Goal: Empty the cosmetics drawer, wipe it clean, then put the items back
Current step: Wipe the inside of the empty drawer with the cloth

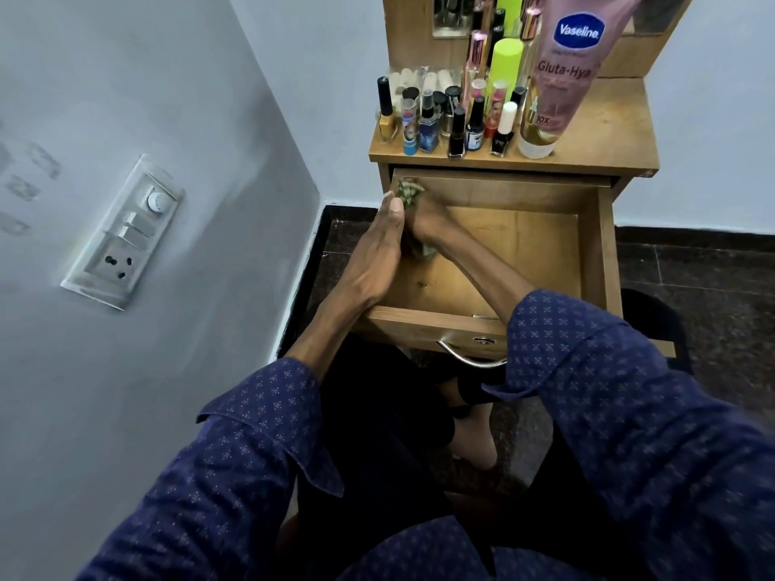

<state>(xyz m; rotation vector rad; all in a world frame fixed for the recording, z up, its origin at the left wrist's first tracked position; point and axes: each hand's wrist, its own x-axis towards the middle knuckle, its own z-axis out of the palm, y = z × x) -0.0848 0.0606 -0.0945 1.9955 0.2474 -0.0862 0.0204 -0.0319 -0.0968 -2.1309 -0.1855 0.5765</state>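
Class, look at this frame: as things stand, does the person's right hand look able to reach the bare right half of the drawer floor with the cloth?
Probably yes. The right hand grips the cloth at the drawer's far-left corner, beside the left hand. The floor to its right lies bare, and nothing stands in the way.

Open drawer (495, 253) below the surface (608, 140); bottles (457, 119) crowd its 10 o'clock side, tube (566, 69) just right; cloth (409, 192) in drawer's 11 o'clock corner.

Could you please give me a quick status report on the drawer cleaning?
Right hand grips cloth, wiping drawer back-left corner. Left hand flat along drawer's left side. Drawer emptied; cosmetics on top shelf. Nothing blocking.
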